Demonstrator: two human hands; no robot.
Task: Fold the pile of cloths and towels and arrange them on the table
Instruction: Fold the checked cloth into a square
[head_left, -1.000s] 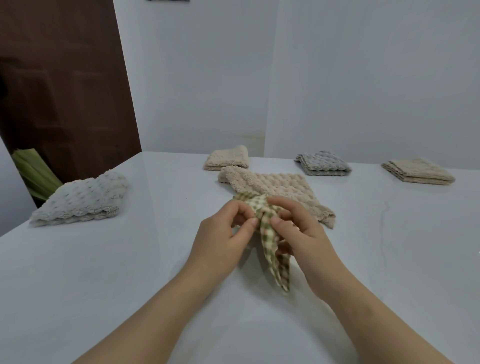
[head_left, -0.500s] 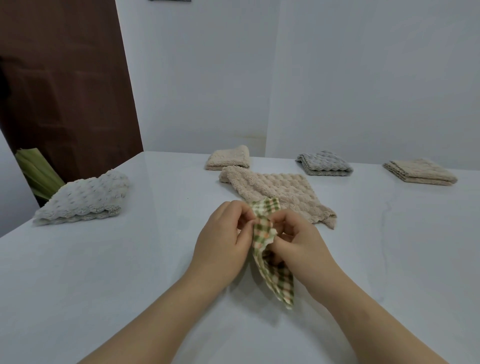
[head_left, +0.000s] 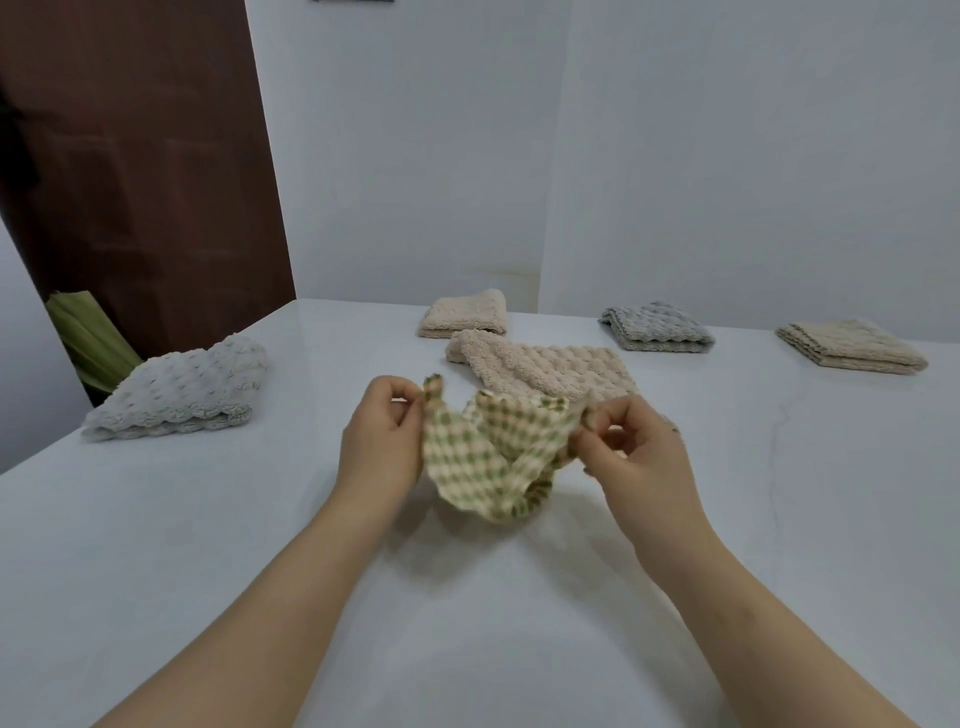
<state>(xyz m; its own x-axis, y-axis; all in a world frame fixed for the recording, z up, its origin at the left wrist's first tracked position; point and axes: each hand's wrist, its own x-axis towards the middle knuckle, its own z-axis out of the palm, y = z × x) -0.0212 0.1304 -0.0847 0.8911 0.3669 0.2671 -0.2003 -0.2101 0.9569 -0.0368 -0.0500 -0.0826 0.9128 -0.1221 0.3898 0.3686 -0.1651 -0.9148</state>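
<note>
A small green-and-cream checked cloth (head_left: 483, 452) hangs between my hands just above the white table (head_left: 208, 545). My left hand (head_left: 382, 441) pinches its left corner; my right hand (head_left: 631, 449) pinches its right corner. The cloth sags in the middle and is partly spread. Behind it a beige bubble-textured towel (head_left: 545, 366) lies unfolded on the table. Folded pieces lie around: a pale grey towel (head_left: 182, 389) at the left, a beige one (head_left: 465, 314) at the back, a grey one (head_left: 657, 327) and a tan one (head_left: 852, 345) at the back right.
White walls close off the table's far side. A dark brown door (head_left: 130, 171) stands at the back left, with a green leafy thing (head_left: 85, 340) beyond the table's left edge.
My hands have moved apart, left one leftward and right one rightward, pulling the bunched checked cloth open between them. It hung as a narrow strip before.
</note>
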